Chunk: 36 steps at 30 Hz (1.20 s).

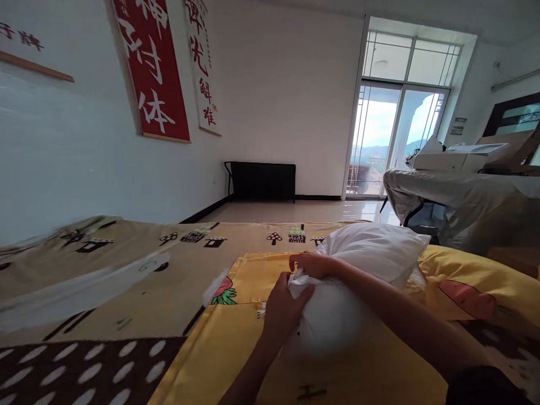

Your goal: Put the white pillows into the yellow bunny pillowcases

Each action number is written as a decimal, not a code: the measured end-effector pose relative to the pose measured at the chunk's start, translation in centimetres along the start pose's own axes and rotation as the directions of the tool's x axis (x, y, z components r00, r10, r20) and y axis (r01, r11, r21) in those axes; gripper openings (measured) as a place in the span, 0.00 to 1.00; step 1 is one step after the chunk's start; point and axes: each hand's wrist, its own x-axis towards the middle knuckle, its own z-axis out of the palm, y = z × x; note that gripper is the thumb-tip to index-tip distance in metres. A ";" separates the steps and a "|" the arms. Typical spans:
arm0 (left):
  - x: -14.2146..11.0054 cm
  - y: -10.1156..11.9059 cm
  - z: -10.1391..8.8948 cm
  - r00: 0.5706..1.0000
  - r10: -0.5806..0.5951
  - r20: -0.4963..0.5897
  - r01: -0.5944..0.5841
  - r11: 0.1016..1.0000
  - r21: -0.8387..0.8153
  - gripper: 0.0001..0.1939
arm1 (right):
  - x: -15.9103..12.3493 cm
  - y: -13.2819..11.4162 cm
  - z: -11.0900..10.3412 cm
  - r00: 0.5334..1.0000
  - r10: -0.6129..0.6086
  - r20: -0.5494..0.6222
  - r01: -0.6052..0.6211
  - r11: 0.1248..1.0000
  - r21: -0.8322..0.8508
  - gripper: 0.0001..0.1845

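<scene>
Two grips, your left hand [280, 309] and right hand [315, 264], fingers clamped on white pillow [371, 250] corner; pinch close, tension evenly.

Left hand [284, 306] and right hand [314, 265] both grip a bunched corner of the white pillow [371, 253]. Right fingers above, left fingers just below and beside them. Pillow bulk runs right of the fingertips. Yellow fabric [236, 332] lies flat under the pillow and left of the fingers, strawberry print on it. Yellow pillow [476, 281] with carrot print sits well right. Patterned blanket [169, 270] spreads beyond and left of the fingers. Black folded frame [264, 181] far beyond them, against the wall.
</scene>
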 end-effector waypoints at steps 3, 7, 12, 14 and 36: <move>0.9 -0.9 -0.3 0.999 0.049 0.009 -0.047 0.989 -0.139 0.14 | -0.3 -0.5 -1.2 0.997 -0.035 0.074 0.028 0.995 0.092 0.24; 1.2 -1.2 -0.2 0.997 0.064 -0.053 -0.079 0.931 -0.357 0.15 | -3.4 -3.1 -3.6 0.995 0.034 -0.092 -0.015 0.979 0.204 0.28; 1.3 -1.3 -0.1 0.979 -0.190 0.075 0.195 0.755 -0.626 0.20 | -9.1 -4.9 -3.0 0.965 0.024 -0.262 0.014 0.990 0.143 0.37; 1.5 -1.4 0.0 0.948 -0.295 0.118 0.285 0.623 -0.729 0.21 | -9.9 -3.6 -2.0 0.977 -0.114 -0.182 0.135 0.985 0.110 0.47; 3.8 -3.2 -3.4 0.999 -0.034 -0.014 0.026 0.922 -0.387 0.20 | -3.2 0.6 6.1 0.949 0.064 -0.309 -0.076 0.997 -0.028 0.35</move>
